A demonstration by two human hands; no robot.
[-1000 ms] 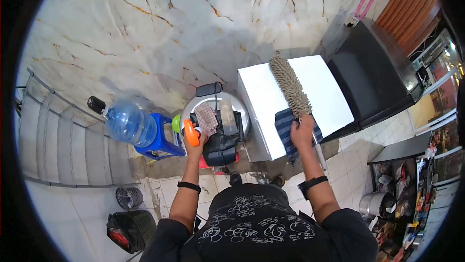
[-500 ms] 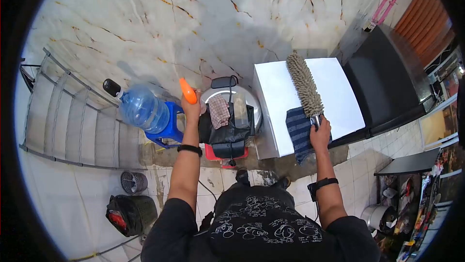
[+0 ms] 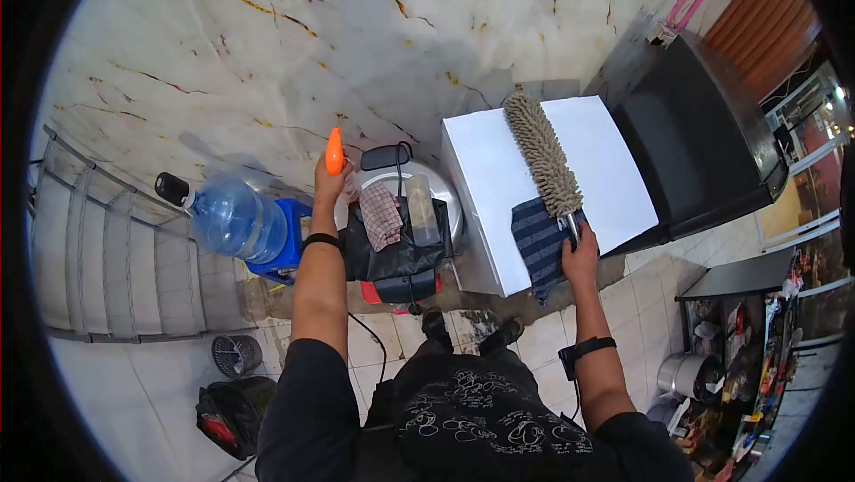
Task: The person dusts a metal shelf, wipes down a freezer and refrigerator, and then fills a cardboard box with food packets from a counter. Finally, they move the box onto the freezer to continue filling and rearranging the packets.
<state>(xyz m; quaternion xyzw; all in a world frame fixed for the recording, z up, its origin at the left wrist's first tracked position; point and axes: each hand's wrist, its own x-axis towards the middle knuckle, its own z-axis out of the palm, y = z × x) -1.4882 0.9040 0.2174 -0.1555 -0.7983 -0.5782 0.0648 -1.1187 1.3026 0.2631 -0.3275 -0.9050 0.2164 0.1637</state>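
My left hand point(image 3: 330, 181) is closed round a spray bottle with an orange top point(image 3: 334, 151), held up near the wall. In my right hand point(image 3: 581, 255) is the handle of a beige fluffy duster point(image 3: 543, 154), its head lying over a white box top point(image 3: 485, 148). A dark striped cloth point(image 3: 537, 246) hangs over the box's front edge beside that hand. Between my hands, a checked cloth point(image 3: 380, 216) and a clear container point(image 3: 422, 209) rest on a black bag point(image 3: 392, 259).
At left, a large water bottle point(image 3: 239, 217) lies on a blue stool point(image 3: 289, 237), near a wire rack point(image 3: 116, 250). A black appliance point(image 3: 704, 143) stands right of the box. A basket point(image 3: 236, 355) is on the floor.
The whole view has shifted, with the scene sliding left. The orange spray top now points more upright in my left hand. Both hands keep their holds.
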